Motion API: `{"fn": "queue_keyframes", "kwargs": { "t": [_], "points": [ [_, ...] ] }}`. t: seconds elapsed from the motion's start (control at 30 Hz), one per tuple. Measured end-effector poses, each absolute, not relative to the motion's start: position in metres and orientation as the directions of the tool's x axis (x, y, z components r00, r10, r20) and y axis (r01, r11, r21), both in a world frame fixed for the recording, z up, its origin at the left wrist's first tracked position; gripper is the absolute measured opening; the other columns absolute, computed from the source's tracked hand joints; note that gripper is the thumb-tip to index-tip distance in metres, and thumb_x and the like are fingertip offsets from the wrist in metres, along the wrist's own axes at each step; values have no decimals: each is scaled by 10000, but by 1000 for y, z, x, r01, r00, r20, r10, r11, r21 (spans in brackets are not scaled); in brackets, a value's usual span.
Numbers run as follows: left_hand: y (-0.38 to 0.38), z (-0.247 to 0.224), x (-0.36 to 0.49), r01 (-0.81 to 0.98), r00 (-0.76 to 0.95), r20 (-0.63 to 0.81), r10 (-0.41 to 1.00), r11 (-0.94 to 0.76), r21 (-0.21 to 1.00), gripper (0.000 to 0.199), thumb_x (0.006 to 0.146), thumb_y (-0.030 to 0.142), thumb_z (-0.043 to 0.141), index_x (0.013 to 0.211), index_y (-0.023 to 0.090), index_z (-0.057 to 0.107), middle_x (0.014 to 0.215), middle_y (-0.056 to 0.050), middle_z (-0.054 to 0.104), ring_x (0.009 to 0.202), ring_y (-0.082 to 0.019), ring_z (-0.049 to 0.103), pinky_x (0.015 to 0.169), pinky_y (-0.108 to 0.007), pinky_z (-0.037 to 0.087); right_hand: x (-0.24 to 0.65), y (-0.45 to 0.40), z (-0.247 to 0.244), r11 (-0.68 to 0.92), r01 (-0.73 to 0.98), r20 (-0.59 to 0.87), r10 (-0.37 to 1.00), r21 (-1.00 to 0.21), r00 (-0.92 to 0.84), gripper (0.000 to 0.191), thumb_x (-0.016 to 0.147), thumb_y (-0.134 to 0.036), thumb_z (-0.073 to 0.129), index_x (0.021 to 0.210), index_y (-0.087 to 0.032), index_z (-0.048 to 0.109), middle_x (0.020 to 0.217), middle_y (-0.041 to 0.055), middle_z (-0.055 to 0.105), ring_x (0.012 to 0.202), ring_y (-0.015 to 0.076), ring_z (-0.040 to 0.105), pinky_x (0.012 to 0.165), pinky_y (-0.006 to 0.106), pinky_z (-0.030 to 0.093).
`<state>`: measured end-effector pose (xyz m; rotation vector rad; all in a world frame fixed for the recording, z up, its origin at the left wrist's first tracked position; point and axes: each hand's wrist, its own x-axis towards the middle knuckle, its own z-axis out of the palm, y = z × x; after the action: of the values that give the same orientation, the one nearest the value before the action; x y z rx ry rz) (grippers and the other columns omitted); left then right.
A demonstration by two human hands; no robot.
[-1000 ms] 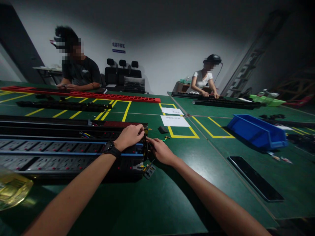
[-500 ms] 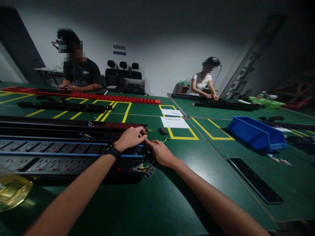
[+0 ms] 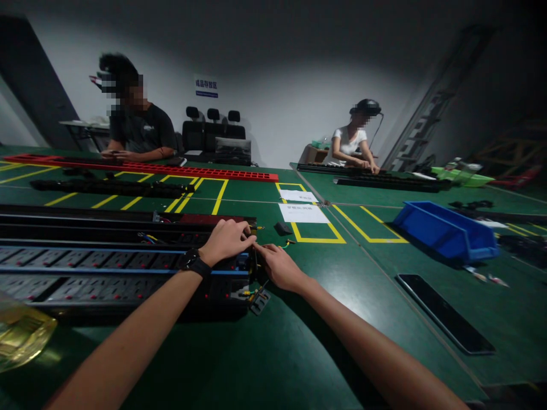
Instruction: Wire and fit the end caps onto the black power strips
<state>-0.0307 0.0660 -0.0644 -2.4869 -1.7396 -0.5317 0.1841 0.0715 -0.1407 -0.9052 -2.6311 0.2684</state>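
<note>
Several long black power strips [image 3: 128, 287] with rows of sockets and red dots lie side by side, their right ends near my hands. My left hand [image 3: 228, 240], a black watch on its wrist, is closed over the end of one strip with the fingers curled down. From the right, my right hand [image 3: 280, 265] meets it, fingertips pinched at the strip's end face. A dark small part seems to be between the fingers, mostly hidden. Just below, a grey end plate [image 3: 258, 302] hangs tilted at the nearest strip's end, beside yellow-green wire.
A phone [image 3: 444, 313] and a blue bin [image 3: 447, 230] are on the right. White paper sheets [image 3: 304, 213] and a small black block [image 3: 282, 228] lie beyond my hands. Yellow translucent container [image 3: 25, 339] stands at lower left. Two people work across the table, behind a red rail [image 3: 192, 169].
Both hands stay at the strip's end, with hardly any visible finger movement. The view has shifted very slightly.
</note>
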Motion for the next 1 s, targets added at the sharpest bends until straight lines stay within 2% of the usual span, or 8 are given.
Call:
{"fn": "queue_keyframes", "kwargs": {
  "t": [0.3, 0.47, 0.63, 0.7, 1.0],
  "points": [
    [73, -72, -35, 853, 286, 257, 923, -368, 371, 207, 931, 375, 612, 1004, 186, 658, 878, -62, 796, 847, -222, 752, 768, -317, 515, 186, 75, -144, 799, 529, 263, 597, -286, -758, 799, 910, -55, 412, 1681, -175, 239, 1488, 175, 588, 1339, 285, 513, 1111, 508, 432],
    [73, -74, -36, 848, 293, 271, 917, -380, 369, 212, 923, 384, 605, 982, 188, 659, 935, -82, 791, 856, -220, 740, 755, -316, 516, 186, 75, -146, 801, 524, 262, 593, -289, -762, 785, 928, -54, 404, 1683, -186, 235, 1504, 168, 579, 1352, 278, 506, 1115, 511, 432],
    [67, -69, -32, 901, 300, 329, 896, -379, 210, 181, 929, 363, 606, 933, 191, 660, 889, -68, 783, 848, -234, 732, 791, -351, 493, 184, 73, -144, 788, 540, 276, 612, -295, -742, 769, 916, -46, 434, 1664, -159, 293, 1491, 172, 592, 1341, 274, 514, 1111, 481, 434],
    [66, -68, -31, 912, 289, 336, 896, -365, 188, 174, 923, 364, 612, 929, 196, 657, 874, -57, 782, 865, -237, 733, 811, -357, 486, 183, 71, -142, 790, 540, 280, 610, -290, -741, 756, 920, -50, 438, 1657, -155, 309, 1485, 166, 600, 1327, 275, 520, 1105, 479, 435],
    [75, -75, -38, 856, 242, 246, 939, -326, 402, 141, 890, 348, 616, 913, 210, 628, 889, -55, 782, 807, -208, 729, 702, -295, 479, 181, 68, -135, 793, 548, 278, 608, -266, -744, 720, 937, -73, 444, 1645, -159, 343, 1490, 156, 593, 1308, 274, 519, 1094, 454, 429]
  ]
}}
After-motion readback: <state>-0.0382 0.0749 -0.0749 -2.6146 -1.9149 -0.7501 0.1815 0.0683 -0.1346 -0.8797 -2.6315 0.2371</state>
